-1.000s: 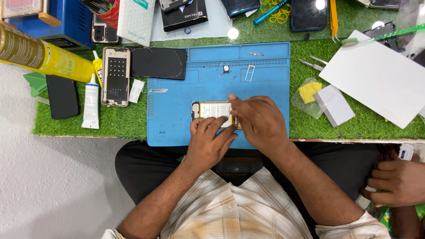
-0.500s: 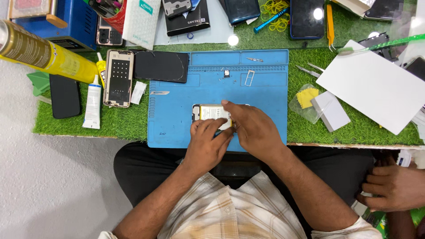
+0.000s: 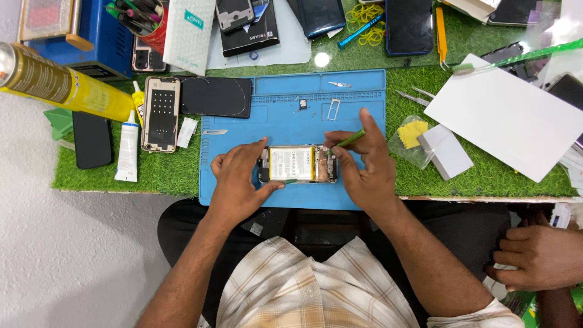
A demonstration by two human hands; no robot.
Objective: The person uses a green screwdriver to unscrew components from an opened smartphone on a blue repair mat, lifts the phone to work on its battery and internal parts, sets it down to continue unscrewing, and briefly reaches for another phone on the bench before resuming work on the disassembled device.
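An opened phone (image 3: pixel 297 164) with its pale battery exposed lies on the blue work mat (image 3: pixel 285 109) near the mat's front edge. My left hand (image 3: pixel 237 182) grips the phone's left end, thumb on its lower edge. My right hand (image 3: pixel 364 167) holds a thin green tool (image 3: pixel 350 139) with its tip at the phone's right end. A small loose part (image 3: pixel 302 104) and a SIM tray (image 3: pixel 333 109) lie on the mat further back.
A phone frame (image 3: pixel 160 113), a dark back cover (image 3: pixel 216 96), a glue tube (image 3: pixel 127 146) and a yellow spray can (image 3: pixel 61 88) lie left. Tweezers (image 3: pixel 413 97), white paper (image 3: pixel 510 115) and a yellow cloth in a bag (image 3: pixel 413 135) lie right. Another person's hand (image 3: pixel 537 255) rests lower right.
Both hands have spread apart, uncovering the phone's battery. My right hand moved to the phone's right end, and the green tool now shows in it.
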